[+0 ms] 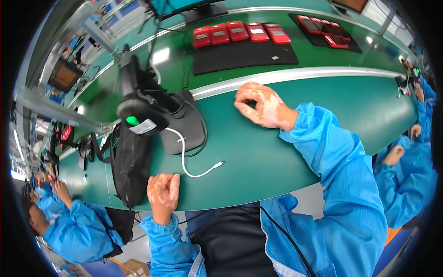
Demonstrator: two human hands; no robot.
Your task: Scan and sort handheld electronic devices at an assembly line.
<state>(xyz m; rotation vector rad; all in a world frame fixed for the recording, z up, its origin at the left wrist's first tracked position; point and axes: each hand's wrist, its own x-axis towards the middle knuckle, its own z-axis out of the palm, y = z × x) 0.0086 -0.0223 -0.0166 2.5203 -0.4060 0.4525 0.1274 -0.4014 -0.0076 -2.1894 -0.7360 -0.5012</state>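
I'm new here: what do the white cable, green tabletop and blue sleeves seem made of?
White cable: probably satin plastic or rubber, smoothly curving. Green tabletop: perhaps rubber or laminate, faintly shiny, evenly coloured. Blue sleeves: likely matte fabric, creased, gathered at cuffs.

Seeing smooth green finish, soft sheen, on the tabletop [258, 166] around the right fingers [251, 87]; silvery smooth metal on the rail [300, 75] just beyond them; farther out, matt black on the mat [244, 57], glossy red plastic on the cases [237, 31]; reading satin black plastic on the scanner [138, 111] ahead of the left fingers [158, 184]; black mesh cloth on the bag [131, 166] left of those; smooth white plastic on the cable [183, 157] between; creased blue cloth on the sleeve [341, 157] behind the right ones.
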